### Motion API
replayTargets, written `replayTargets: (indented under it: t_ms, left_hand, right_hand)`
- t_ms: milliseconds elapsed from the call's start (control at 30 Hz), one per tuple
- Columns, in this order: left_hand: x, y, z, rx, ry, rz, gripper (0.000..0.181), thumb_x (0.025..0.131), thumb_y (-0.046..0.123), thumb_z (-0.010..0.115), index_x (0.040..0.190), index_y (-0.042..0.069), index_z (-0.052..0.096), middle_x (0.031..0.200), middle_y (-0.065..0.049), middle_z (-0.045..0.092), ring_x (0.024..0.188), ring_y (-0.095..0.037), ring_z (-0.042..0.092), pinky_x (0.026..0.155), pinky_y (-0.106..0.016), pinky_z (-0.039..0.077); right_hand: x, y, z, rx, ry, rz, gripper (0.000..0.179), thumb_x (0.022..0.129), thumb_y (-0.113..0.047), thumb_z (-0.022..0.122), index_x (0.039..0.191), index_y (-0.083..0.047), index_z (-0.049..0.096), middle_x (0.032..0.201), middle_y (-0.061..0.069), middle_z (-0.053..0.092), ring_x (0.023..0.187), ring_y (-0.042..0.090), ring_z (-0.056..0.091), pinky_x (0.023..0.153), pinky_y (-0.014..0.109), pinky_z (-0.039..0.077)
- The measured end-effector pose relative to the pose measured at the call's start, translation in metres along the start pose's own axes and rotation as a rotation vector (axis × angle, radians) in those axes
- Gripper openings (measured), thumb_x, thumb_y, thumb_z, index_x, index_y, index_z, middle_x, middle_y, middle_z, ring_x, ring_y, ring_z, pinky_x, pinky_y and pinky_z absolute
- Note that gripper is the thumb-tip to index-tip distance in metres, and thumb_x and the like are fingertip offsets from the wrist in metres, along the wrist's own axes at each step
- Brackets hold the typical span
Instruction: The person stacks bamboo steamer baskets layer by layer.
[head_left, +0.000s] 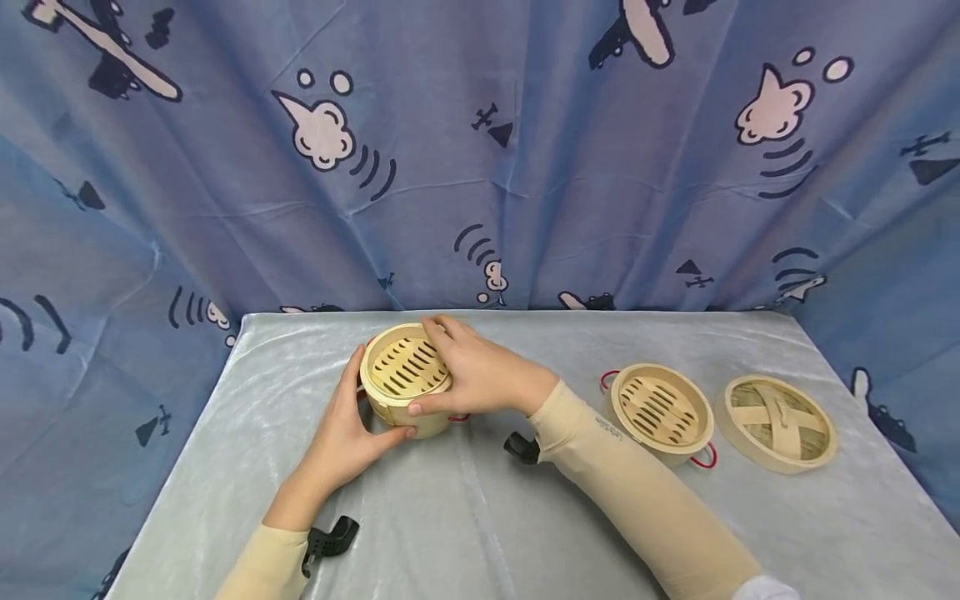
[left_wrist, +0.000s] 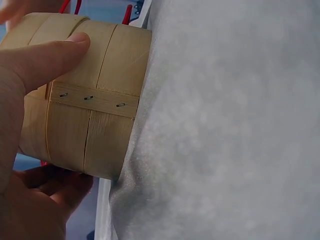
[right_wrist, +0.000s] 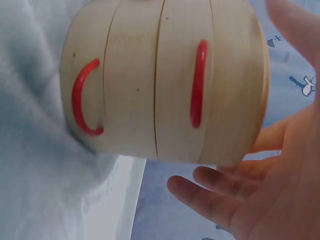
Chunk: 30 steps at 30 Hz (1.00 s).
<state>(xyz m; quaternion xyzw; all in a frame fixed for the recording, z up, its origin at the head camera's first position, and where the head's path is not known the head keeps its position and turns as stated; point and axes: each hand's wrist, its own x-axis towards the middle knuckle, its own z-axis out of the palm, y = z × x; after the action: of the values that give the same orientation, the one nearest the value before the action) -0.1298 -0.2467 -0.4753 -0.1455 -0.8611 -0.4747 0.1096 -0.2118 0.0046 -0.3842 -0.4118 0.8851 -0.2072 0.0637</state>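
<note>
A stack of two small round bamboo steamer baskets (head_left: 408,367) stands at the back left of the table, slotted floor facing up. Red loop handles (right_wrist: 199,85) stick out from its sides. My left hand (head_left: 341,433) grips the stack from the left, thumb (left_wrist: 75,50) across the front wall and fingers round the far side. Over the right part of the upper rim spreads my right hand (head_left: 480,371), its thumb at the front and fingertips at the back. In the right wrist view those fingers (right_wrist: 215,200) are fairly straight, beside the basket wall.
Another bamboo steamer basket (head_left: 660,408) with red handles sits on the right of the grey cloth-covered table (head_left: 450,533). Beside it lies a woven bamboo lid (head_left: 780,425). A blue patterned curtain (head_left: 420,233) hangs right behind the table's back edge.
</note>
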Motion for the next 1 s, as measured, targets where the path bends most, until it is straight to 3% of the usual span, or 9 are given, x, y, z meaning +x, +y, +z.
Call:
replayTargets:
  t_ms: [300, 533, 1000]
  left_hand:
    - [0.0, 0.0, -0.004, -0.023, 0.016, 0.026, 0.134, 0.076, 0.03, 0.105, 0.176, 0.027, 0.016, 0.175, -0.001, 0.032, 0.156, -0.023, 0.039, 0.119, -0.034, 0.044]
    - [-0.004, -0.004, -0.003, 0.011, 0.035, 0.014, 0.133, 0.077, 0.028, 0.104, 0.177, 0.022, 0.015, 0.174, -0.004, 0.034, 0.155, -0.023, 0.039, 0.113, -0.017, 0.042]
    - [-0.003, -0.001, 0.005, 0.023, 0.031, 0.011, 0.133, 0.078, 0.029, 0.103, 0.177, 0.019, 0.014, 0.174, -0.008, 0.035, 0.154, -0.026, 0.04, 0.113, -0.012, 0.038]
  right_hand:
    - [-0.021, 0.015, -0.01, 0.023, 0.019, 0.064, 0.126, 0.092, -0.079, 0.069, 0.174, 0.0, 0.015, 0.178, 0.02, 0.021, 0.162, 0.035, 0.028, 0.127, 0.049, 0.037]
    - [-0.043, 0.026, -0.017, 0.006, 0.02, 0.098, 0.125, 0.093, -0.079, 0.069, 0.174, -0.001, 0.016, 0.179, 0.022, 0.018, 0.164, 0.037, 0.024, 0.128, 0.053, 0.034]
    - [-0.102, 0.057, -0.033, -0.058, 0.072, 0.145, 0.126, 0.092, -0.082, 0.066, 0.173, 0.001, 0.017, 0.178, 0.022, 0.02, 0.164, 0.037, 0.024, 0.132, 0.053, 0.027]
